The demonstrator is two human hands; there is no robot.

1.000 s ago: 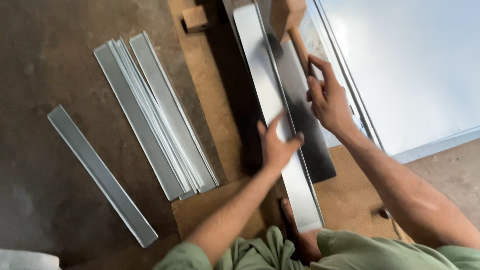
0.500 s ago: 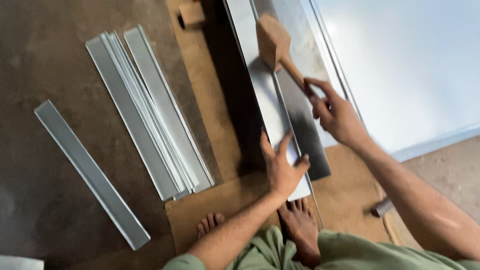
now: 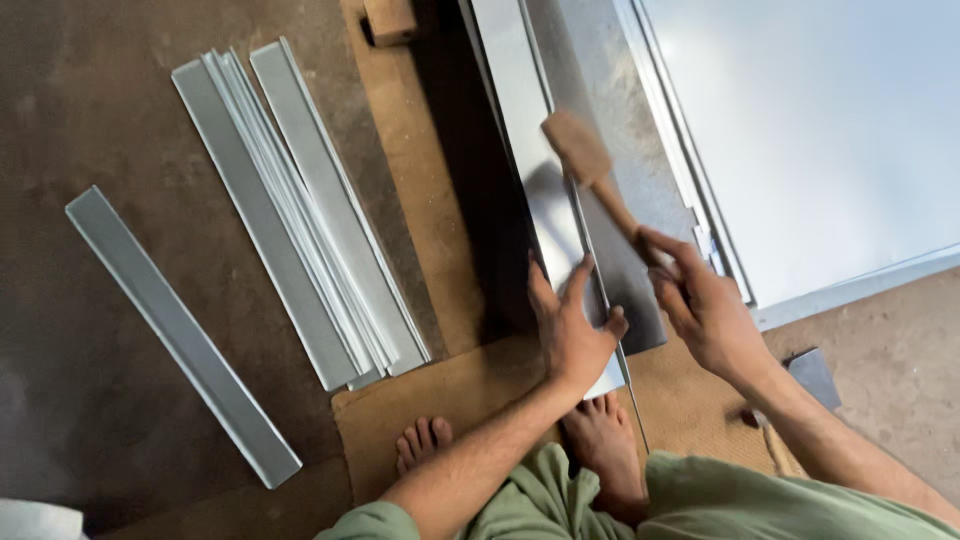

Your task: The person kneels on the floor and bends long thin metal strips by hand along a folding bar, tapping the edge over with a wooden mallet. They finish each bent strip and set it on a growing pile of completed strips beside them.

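Observation:
My left hand [image 3: 572,325] presses flat on the near end of a long shiny metal strip [image 3: 528,150] that lies over a dark steel bar [image 3: 610,170] on the floor. My right hand [image 3: 705,305] grips the handle of a wooden mallet [image 3: 585,160]. The mallet's head is low over the strip, a little beyond my left fingers. My bare feet [image 3: 600,450] rest on a brown board just below the strip's near end.
A stack of several grey metal strips [image 3: 300,215] lies to the left, with a single strip [image 3: 180,335] farther left on the concrete floor. A large pale metal sheet [image 3: 820,130] fills the upper right. A small wooden block [image 3: 390,20] sits at the top.
The mallet has swung down from high over the strip to close above it. My left hand has slid slightly nearer along the strip, and my feet have come into view.

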